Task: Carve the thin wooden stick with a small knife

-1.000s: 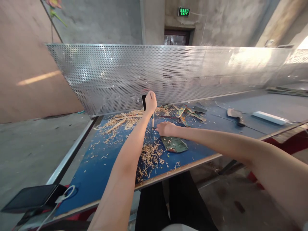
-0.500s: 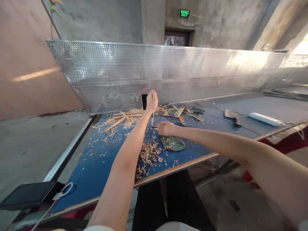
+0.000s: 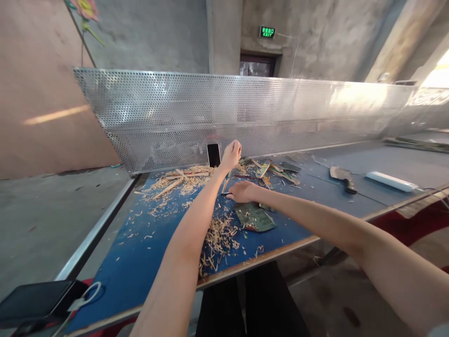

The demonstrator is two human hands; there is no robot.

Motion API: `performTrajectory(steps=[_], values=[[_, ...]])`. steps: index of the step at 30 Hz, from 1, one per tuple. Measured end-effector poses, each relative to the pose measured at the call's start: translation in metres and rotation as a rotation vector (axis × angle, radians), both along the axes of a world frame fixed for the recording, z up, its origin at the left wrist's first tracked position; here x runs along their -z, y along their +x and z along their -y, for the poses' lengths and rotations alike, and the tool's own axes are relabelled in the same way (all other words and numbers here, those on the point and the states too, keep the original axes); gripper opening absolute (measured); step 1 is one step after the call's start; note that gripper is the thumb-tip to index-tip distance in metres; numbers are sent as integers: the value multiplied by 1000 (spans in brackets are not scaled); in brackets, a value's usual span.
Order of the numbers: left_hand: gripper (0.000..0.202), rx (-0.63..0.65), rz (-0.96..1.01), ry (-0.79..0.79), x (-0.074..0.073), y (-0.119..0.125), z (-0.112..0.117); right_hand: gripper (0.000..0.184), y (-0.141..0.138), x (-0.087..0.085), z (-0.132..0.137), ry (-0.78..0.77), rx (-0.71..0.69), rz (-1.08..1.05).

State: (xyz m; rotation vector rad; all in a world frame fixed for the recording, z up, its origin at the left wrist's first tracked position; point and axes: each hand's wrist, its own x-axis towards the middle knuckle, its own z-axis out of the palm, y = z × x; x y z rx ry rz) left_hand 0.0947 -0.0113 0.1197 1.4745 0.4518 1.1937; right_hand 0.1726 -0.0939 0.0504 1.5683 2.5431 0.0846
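Head view, left hand (image 3: 233, 152) raised, fisted around thin strip (image 3: 226, 182), right hand (image 3: 242, 192) lower, pinching dark tool (image 3: 226, 194)

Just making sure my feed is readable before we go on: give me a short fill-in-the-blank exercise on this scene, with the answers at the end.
1. Of the left hand and the right hand, the ____ one is higher in the picture.
2. The dark green piece lies to the ____ of the near pile of shavings in the picture.
3. The handle of the cleaver is coloured ____.
4. In English, the lit sign above the doorway reads ____.

Missing words: left; right; black; EXIT.
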Motion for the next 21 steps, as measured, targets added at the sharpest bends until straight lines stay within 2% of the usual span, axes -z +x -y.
performTrajectory(steps=[4, 11, 16, 21], values=[[30, 80, 71, -94, 0, -14, -15, 51, 13, -2, -11, 27, -83, -5], [27, 199, 131, -305, -2, -43, -34, 55, 38, 19, -22, 111, -111, -144], [26, 314, 121, -366, -9, -59, -34, 51, 57, 23, -25, 109, -44, -232], [28, 305, 118, -400, -17, -62, -29, 52, 59, 25, -25, 127, -27, -287]])
